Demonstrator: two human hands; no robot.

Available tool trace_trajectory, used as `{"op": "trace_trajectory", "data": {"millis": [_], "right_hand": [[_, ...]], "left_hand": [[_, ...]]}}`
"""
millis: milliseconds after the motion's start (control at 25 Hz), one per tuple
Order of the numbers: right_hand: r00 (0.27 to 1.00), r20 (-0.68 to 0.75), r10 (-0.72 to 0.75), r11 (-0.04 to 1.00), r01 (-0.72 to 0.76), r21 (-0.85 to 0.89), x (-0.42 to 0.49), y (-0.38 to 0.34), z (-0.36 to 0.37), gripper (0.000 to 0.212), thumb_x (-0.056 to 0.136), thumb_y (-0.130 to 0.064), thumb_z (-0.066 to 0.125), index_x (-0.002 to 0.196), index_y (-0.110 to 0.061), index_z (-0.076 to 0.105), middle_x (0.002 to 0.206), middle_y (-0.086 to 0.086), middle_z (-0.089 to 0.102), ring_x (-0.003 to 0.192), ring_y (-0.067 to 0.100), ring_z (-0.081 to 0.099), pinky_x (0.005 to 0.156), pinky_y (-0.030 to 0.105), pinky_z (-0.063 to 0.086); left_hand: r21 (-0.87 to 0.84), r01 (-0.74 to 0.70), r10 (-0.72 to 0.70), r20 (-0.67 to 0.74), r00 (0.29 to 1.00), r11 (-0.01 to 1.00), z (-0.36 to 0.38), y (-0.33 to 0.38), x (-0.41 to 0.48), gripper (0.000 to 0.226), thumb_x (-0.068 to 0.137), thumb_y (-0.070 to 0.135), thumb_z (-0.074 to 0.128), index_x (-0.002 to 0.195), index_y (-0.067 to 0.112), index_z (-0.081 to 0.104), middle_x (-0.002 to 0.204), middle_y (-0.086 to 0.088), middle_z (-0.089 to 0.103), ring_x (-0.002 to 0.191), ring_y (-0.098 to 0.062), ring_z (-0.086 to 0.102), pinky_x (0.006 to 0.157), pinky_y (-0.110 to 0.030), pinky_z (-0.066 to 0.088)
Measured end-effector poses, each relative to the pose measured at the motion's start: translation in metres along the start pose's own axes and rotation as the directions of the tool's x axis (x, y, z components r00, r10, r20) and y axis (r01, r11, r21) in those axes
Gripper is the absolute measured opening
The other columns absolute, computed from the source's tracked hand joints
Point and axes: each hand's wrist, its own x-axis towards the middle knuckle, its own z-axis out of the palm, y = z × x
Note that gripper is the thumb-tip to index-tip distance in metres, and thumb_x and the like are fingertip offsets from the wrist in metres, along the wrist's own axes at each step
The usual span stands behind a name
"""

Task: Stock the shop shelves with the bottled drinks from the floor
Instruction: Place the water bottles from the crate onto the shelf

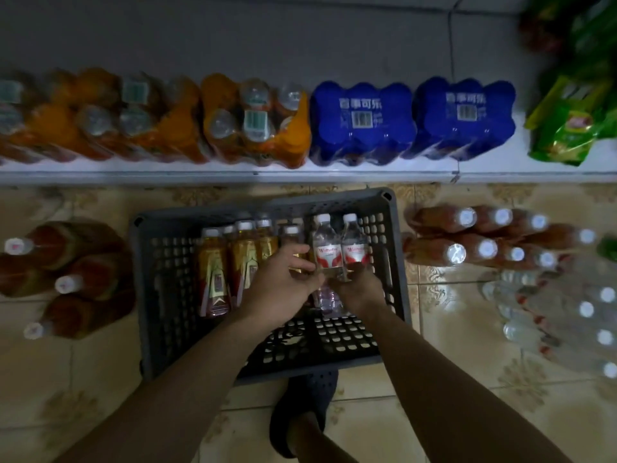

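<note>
Standing inside the grey crate (142, 279), left of its middle, yellow tea bottles (213, 272) are seen. Nearer its right wall, the left water bottle (326, 252) is gripped by the left hand (280, 285), and the right water bottle (354, 250) is held at its base by the right hand (359, 290).

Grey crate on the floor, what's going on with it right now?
A person stands over the grey crate on the tiled floor. The left hand and right hand grip the lower ends of two water bottles inside it, beside yellow drink bottles. The shelf ahead holds orange multipacks and blue multipacks; more bottles sit on the floor either side.
</note>
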Motion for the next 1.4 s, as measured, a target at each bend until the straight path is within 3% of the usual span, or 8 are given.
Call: {"op": "trace_trajectory", "data": {"millis": [160, 280, 520, 600, 760, 880, 1160, 1400], "right_hand": [[0.995, -0.091, -0.046, 0.99, 0.033, -0.138, 0.025, 0.004, 0.042, 0.083, 0.086, -0.044, 0.068, 0.147, -0.009, 0.024, 0.143, 0.015, 0.04, 0.13, 0.031, 0.044, 0.105, 0.043, 0.044], [0.988, -0.152, -0.002, 0.964, -0.039, -0.265, 0.036, 0.003, 0.064, 0.097, 0.086, -0.047, 0.067, 0.151, -0.004, 0.009, 0.15, 0.019, 0.027, 0.138, 0.033, 0.031, 0.108, 0.044, 0.038], [0.981, -0.191, -0.022, 0.9, -0.064, -0.432, 0.063, -0.002, 0.077, 0.08, 0.092, -0.046, 0.062, 0.142, -0.001, 0.018, 0.139, 0.022, 0.036, 0.125, 0.031, 0.045, 0.094, 0.034, 0.048], [0.984, -0.18, 0.002, 0.933, -0.067, -0.352, 0.064, 0.002, 0.082, 0.081, 0.09, -0.04, 0.066, 0.142, -0.003, 0.016, 0.134, 0.021, 0.044, 0.119, 0.032, 0.053, 0.092, 0.038, 0.05], [0.991, -0.101, 0.092, 0.978, -0.071, 0.197, 0.059, 0.009, 0.072, 0.065, 0.084, -0.027, 0.075, 0.133, -0.021, 0.033, 0.113, 0.003, 0.061, 0.088, 0.013, 0.063, 0.067, 0.026, 0.055], [0.999, -0.025, 0.048, 0.878, -0.03, 0.478, 0.025, -0.001, 0.063, 0.068, 0.073, -0.009, 0.082, 0.119, -0.035, 0.039, 0.115, -0.001, 0.063, 0.1, 0.016, 0.064, 0.081, 0.037, 0.058], [0.985, 0.003, -0.17, 0.904, 0.154, 0.399, -0.114, -0.074, 0.03, 0.063, 0.073, -0.021, 0.085, 0.122, -0.027, 0.047, 0.105, -0.015, 0.064, 0.093, 0.005, 0.065, 0.079, 0.031, 0.06], [0.94, -0.061, -0.336, 0.897, 0.339, 0.283, -0.219, -0.145, 0.009, 0.072, 0.072, -0.022, 0.086, 0.128, -0.035, 0.042, 0.104, -0.02, 0.063, 0.093, -0.003, 0.063, 0.08, 0.022, 0.057]], "left_hand": [[-0.042, 0.035, -0.037, -0.04, 0.999, 0.999, 0.018, -0.038, 0.029, 0.045, 0.089, 0.02, 0.069, 0.13, 0.023, 0.052, 0.109, 0.011, 0.066, 0.086, 0.008, 0.055, 0.061, -0.003, 0.042], [-0.098, 0.11, -0.112, -0.014, 0.994, 0.989, 0.02, -0.066, 0.043, 0.048, 0.087, 0.023, 0.07, 0.131, 0.025, 0.051, 0.106, 0.012, 0.066, 0.093, 0.0, 0.061, 0.083, -0.026, 0.053], [-0.128, 0.178, -0.178, 0.012, 0.984, 0.976, 0.017, -0.093, 0.062, 0.048, 0.086, 0.022, 0.071, 0.129, 0.025, 0.05, 0.107, 0.01, 0.065, 0.097, -0.004, 0.061, 0.084, -0.028, 0.052], [-0.175, 0.204, -0.205, 0.011, 0.979, 0.963, 0.012, -0.093, 0.065, 0.043, 0.087, 0.021, 0.07, 0.126, 0.026, 0.052, 0.103, 0.01, 0.066, 0.093, -0.003, 0.062, 0.076, -0.023, 0.051], [-0.21, 0.213, -0.227, -0.043, 0.973, 0.954, -0.007, -0.095, 0.063, 0.042, 0.086, 0.021, 0.072, 0.125, 0.023, 0.055, 0.099, 0.009, 0.065, 0.093, -0.006, 0.062, 0.09, -0.038, 0.054], [-0.224, 0.196, -0.21, -0.044, 0.977, 0.955, -0.017, -0.083, 0.05, 0.046, 0.084, 0.022, 0.073, 0.127, 0.022, 0.055, 0.102, 0.006, 0.064, 0.096, -0.009, 0.061, 0.092, -0.04, 0.054], [-0.337, 0.104, -0.12, -0.028, 0.992, 0.936, -0.063, -0.01, -0.029, 0.045, 0.078, 0.032, 0.079, 0.113, 0.031, 0.05, 0.104, 0.012, 0.067, 0.087, -0.002, 0.064, 0.068, -0.019, 0.051], [-0.433, -0.006, -0.03, -0.078, 0.997, 0.901, -0.139, 0.029, -0.108, 0.045, 0.074, 0.034, 0.082, 0.112, 0.03, 0.059, 0.101, 0.011, 0.071, 0.085, -0.001, 0.069, 0.075, -0.024, 0.056]]}}
